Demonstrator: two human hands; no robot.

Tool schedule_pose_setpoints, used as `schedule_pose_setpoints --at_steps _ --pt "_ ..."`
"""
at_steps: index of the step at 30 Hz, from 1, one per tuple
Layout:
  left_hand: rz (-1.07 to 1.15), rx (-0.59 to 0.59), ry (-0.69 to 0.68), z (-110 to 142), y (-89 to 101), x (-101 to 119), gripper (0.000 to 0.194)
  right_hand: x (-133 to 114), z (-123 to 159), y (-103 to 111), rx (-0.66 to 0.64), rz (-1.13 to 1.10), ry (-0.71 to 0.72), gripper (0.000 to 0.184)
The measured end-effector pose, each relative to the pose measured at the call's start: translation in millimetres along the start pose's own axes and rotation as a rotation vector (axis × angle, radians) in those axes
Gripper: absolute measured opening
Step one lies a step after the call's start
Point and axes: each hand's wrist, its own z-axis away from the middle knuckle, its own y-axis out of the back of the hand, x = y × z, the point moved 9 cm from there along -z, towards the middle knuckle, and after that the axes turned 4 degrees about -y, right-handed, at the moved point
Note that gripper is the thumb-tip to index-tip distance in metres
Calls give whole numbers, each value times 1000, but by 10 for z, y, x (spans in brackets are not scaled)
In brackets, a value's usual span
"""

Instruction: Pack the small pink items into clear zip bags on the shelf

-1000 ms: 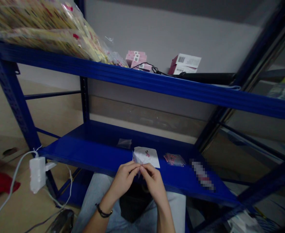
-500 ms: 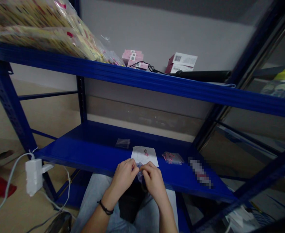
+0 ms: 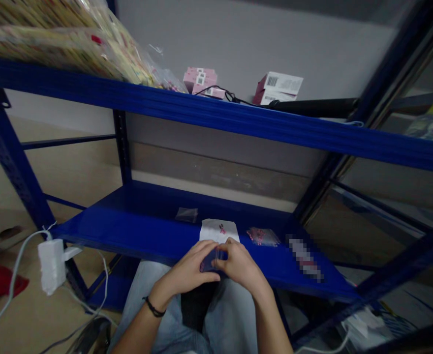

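My left hand (image 3: 190, 269) and my right hand (image 3: 240, 265) meet over the front edge of the lower blue shelf (image 3: 139, 226). Between their fingertips they pinch a small clear plastic bag (image 3: 211, 260), held flat against the shelf edge. Just behind the hands lies a white paper sheet (image 3: 219, 230) with a few tiny pink pieces on it. To its right sits a small bag of pink beads (image 3: 262, 236). An empty clear bag (image 3: 187, 214) lies further back on the shelf. My left wrist wears a black band.
The upper blue shelf (image 3: 216, 120) carries plastic-wrapped yellow packs (image 3: 61, 39), pink boxes (image 3: 200, 81), a white and red box (image 3: 279, 88) and a black tube (image 3: 312, 107). A white charger (image 3: 50, 265) with cables hangs at the left. My knees in jeans are below the shelf.
Both hands have lowered from in front of the paper sheet to the shelf's front edge, and the small bag now lies flatter between the fingers. The view shifted slightly.
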Motion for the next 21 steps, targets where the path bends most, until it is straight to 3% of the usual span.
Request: schedule_pose_setpoints --at_steps 6,12,14,17,19,21 --pt "116 -12 35 -2 -85 -127 70 -4 -26 -52 -104 -92 79 25" --pt "186 107 76 29 -72 -234 59 10 -8 -38 -111 -332 145 18" --pt "242 162 103 52 -81 -330 53 70 -6 -3 -27 -530 131 17" --pt "370 238 156 55 -84 -464 47 371 -9 -17 238 -990 -32 15" --pt "410 263 164 -6 -41 -459 45 612 11 -176 407 -1331 -183 17" --pt "332 239 114 -146 46 -317 44 736 4 -393 471 -1593 -284 20"
